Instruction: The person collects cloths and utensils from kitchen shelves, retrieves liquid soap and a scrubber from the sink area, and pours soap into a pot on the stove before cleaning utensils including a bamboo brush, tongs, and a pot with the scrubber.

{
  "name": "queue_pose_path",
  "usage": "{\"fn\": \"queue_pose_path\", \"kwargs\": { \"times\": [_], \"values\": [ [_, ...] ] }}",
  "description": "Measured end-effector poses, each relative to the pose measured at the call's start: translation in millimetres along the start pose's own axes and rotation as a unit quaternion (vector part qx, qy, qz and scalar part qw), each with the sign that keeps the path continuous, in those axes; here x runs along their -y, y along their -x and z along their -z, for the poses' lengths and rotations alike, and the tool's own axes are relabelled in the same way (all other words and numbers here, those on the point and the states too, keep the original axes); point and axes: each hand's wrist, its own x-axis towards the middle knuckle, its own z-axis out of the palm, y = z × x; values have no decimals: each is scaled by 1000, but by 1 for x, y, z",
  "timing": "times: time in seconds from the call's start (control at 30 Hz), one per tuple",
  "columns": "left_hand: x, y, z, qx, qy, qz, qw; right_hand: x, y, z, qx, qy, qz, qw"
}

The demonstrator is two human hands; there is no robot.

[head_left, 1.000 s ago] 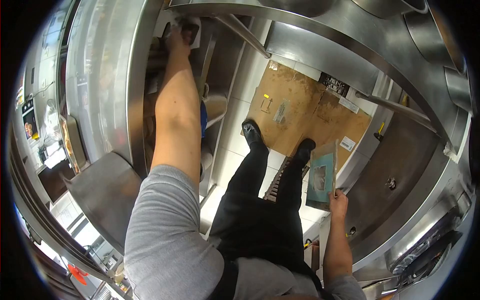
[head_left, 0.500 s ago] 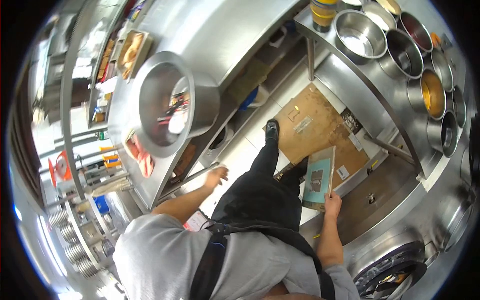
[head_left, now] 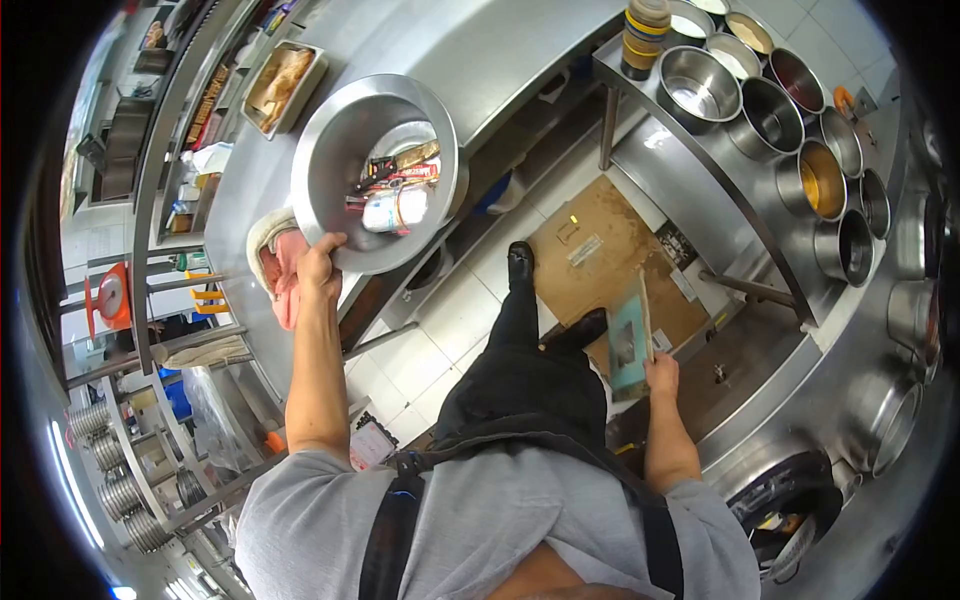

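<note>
My left hand (head_left: 318, 265) is closed on the near rim of a large steel bowl (head_left: 322, 150) at the counter's edge. Several packaged items lie in the bowl, among them a white-and-blue packet (head_left: 395, 208) and red wrappers. Low at my right side, my right hand (head_left: 661, 373) grips the edge of a flat board (head_left: 628, 345) with a turquoise face and a dark picture on it. The board is tilted on edge above the floor. A pink and white cloth (head_left: 283, 265) lies on the counter, just left of my left hand.
A steel counter (head_left: 440, 50) runs along the left, with a tray of food (head_left: 285, 88) on it. Flattened cardboard (head_left: 590, 235) covers the floor ahead. Several steel pots (head_left: 700, 85) crowd the right-hand counter. A red scale (head_left: 112, 295) stands far left.
My left hand has reached forward from beside my hip to the bowl's rim. The bowl now shows more of its inside. The board in my right hand has turned more edge-on.
</note>
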Motion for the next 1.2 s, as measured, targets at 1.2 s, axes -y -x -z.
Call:
{"fn": "queue_pose_path", "kwargs": {
  "times": [1.2],
  "values": [
    [496, -272, -304, 182, -139, 351, 908, 182, -218, -34, -57, -288, -12, 956]
  ]
}}
